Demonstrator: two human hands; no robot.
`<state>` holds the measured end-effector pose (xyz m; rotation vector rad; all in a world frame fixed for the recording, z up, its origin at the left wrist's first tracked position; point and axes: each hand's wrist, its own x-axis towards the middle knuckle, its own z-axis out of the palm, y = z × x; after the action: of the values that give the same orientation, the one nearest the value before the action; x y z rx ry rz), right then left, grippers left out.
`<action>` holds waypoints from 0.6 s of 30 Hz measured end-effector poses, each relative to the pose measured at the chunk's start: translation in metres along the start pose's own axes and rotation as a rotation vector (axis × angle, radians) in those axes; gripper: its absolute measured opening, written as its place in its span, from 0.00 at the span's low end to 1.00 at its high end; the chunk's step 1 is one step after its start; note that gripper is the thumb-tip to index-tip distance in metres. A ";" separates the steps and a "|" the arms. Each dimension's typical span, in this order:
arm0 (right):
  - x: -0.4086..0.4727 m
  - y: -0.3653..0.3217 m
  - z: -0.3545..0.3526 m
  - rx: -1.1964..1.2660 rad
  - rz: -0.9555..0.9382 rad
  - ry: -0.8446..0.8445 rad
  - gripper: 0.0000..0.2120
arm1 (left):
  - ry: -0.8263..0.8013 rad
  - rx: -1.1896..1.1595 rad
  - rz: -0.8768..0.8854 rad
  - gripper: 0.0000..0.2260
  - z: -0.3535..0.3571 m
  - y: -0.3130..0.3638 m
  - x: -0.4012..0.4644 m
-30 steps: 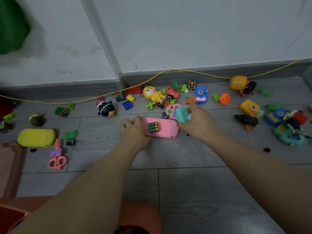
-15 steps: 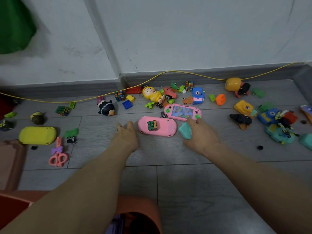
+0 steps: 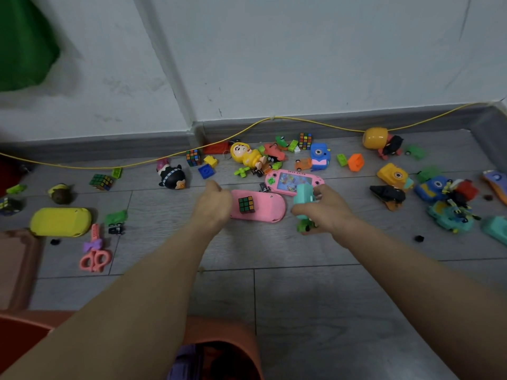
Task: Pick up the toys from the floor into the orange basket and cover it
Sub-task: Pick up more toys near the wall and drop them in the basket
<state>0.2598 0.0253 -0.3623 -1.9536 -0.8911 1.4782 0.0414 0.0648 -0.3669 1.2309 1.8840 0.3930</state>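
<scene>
Gathering toys: the orange basket [image 3: 219, 335] is sitting at the bottom edge, nearest the person, well apart from the pink case [image 3: 258, 205], the landmark. The left hand [image 3: 212, 207] is touching the case's left end, fingers loosely curled around nothing. The right hand [image 3: 323, 209], just right of the case, is gripping a teal toy [image 3: 303, 197]. A small cube [image 3: 246, 204] is resting on the case; lifting it level should keep the cube aboard.

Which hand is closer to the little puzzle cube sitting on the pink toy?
Left. The left hand is right beside the puzzle cube, at the pink toy's end. The right hand is past the toy's other end, holding a teal toy.
</scene>
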 end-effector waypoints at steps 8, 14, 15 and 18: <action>0.006 -0.010 0.025 0.011 -0.067 -0.131 0.30 | -0.119 0.067 -0.070 0.17 0.016 -0.004 -0.001; 0.006 -0.011 0.034 0.238 0.025 -0.166 0.25 | -0.049 -0.066 -0.205 0.41 0.011 -0.012 0.008; 0.007 -0.010 0.035 0.258 0.034 -0.160 0.25 | -0.097 -0.022 -0.198 0.45 0.013 -0.013 0.006; 0.006 -0.007 0.038 0.289 0.037 -0.165 0.26 | -0.148 0.061 -0.127 0.47 0.021 -0.016 0.004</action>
<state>0.2230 0.0352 -0.3712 -1.6649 -0.6678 1.7048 0.0472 0.0575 -0.3915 1.1405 1.8460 0.1725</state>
